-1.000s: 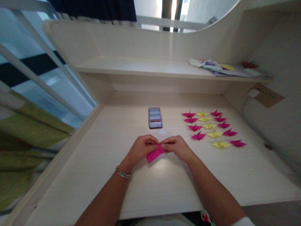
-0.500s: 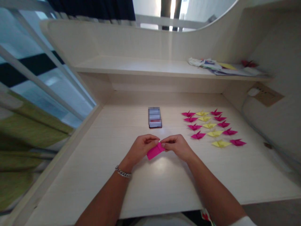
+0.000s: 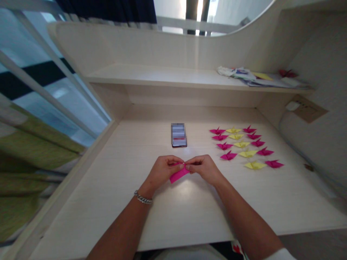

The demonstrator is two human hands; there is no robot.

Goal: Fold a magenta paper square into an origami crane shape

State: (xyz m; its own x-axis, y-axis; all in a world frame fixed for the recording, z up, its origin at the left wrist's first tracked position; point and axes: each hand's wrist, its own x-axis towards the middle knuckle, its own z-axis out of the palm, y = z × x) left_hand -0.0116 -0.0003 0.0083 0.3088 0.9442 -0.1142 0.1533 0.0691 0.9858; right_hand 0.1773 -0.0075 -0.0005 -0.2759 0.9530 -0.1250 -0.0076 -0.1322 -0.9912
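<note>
A folded piece of bright pink paper (image 3: 179, 175) is held over the middle of the desk, its long edge slanting down to the left. My left hand (image 3: 164, 169) pinches it along the upper edge with thumb and fingers. Close against it, my right hand (image 3: 202, 168) grips the paper's right end between thumb and forefinger. The two thumbs nearly meet at the top, and the fingers hide part of the folds. To the right, folded paper cranes stand in rows, such as a pink crane (image 3: 228, 155) and a yellow crane (image 3: 255, 165).
A phone (image 3: 179, 135) lies flat beyond my hands, its screen blurred. Papers (image 3: 267, 80) are piled on the shelf (image 3: 162, 76) behind the desk (image 3: 114, 202). A cable (image 3: 294, 146) runs down the right wall from a plug in the socket plate (image 3: 309, 108).
My left thumb has shifted slightly to the right over the pink paper, covering more of its upper part. Both hands stay in nearly the same place.
</note>
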